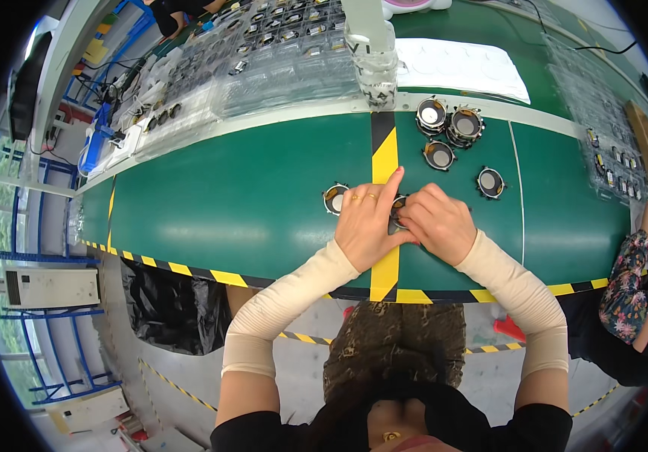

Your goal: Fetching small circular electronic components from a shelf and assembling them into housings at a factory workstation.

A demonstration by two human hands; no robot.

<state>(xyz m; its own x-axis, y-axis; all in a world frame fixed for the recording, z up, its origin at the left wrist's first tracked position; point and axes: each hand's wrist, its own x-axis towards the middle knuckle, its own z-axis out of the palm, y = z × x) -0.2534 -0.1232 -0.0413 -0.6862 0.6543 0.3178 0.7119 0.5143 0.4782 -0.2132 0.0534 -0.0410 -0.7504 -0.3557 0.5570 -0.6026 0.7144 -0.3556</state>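
Observation:
Near the front of the green table, a round black-rimmed part (398,204) lies partly hidden between my hands. My right hand (440,223) curls over it, with thumb and fingertips closed on its side. My left hand (368,224) is against its other side, index finger stretched forward and thumb reaching across toward the right hand; these fingers are spread. Another round part (334,199) with a pale grey centre sits just left of the left hand, close to its fingers. Beyond my right hand is a similar round part (490,182).
Several more round parts (439,155) cluster at the back, near a white post (373,68). A white moulded tray (456,66) lies behind the rail. Clear trays (286,68) fill the back left. A co-worker's flowered sleeve (625,290) is at the right. Striped tape (384,275) crosses the table.

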